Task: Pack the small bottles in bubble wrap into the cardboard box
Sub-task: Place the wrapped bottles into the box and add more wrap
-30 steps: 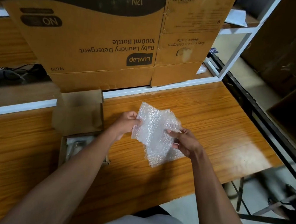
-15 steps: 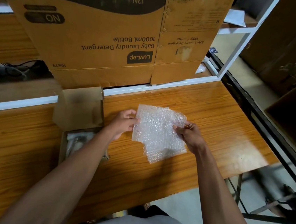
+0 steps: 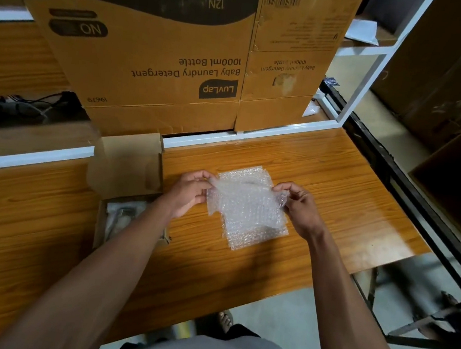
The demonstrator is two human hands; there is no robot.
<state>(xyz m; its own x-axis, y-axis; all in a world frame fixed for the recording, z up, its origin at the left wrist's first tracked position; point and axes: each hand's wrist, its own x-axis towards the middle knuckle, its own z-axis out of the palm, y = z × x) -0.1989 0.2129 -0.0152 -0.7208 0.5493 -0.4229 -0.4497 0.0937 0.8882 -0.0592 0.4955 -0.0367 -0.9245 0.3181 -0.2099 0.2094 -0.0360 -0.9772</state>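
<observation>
Two hands, left hand (image 3: 190,195) and right hand (image 3: 301,207), pinching bubble wrap (image 3: 248,207) edges

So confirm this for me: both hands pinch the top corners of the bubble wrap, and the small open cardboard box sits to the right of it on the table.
Wrong side. The head view shows the small open cardboard box to the left of the bubble wrap, beside the left hand. The rest holds: left and right hand pinch its top corners above the table.

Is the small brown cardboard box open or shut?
Open: the small brown cardboard box has its lid flap raised, showing bubble-wrapped contents inside.
</observation>
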